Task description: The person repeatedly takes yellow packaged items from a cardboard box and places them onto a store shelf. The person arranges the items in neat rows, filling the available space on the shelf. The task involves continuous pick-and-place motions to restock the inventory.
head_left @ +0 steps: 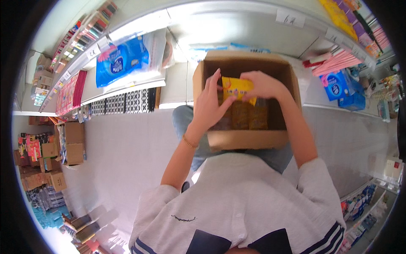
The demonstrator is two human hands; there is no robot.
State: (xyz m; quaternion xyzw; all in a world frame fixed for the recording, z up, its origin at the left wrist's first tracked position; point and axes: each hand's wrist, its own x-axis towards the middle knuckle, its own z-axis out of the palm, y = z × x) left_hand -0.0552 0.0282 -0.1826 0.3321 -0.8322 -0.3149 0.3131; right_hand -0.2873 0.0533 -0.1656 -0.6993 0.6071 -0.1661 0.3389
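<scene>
An open cardboard box (249,139) stands in front of me at the shelf, its near flap towards my lap. Over its opening my right hand (261,85) grips the right side of a small yellow packet (233,87) that bears writing. My left hand (209,98) is at the packet's left side, its thumb by the lower edge and the fingers raised and apart. Whether the left fingers press on the packet is hard to tell. Down in the box lie more yellow packets (249,117), dim in the shadow; my hands hide part of the inside.
Blue tissue packs (122,62) lie on the shelf at left, and another blue pack (336,85) at right. Black-and-white patterned goods (122,101) sit below the left shelf. Cardboard cartons (73,143) stand on the floor at far left. A price-tagged shelf edge (290,17) runs above the box.
</scene>
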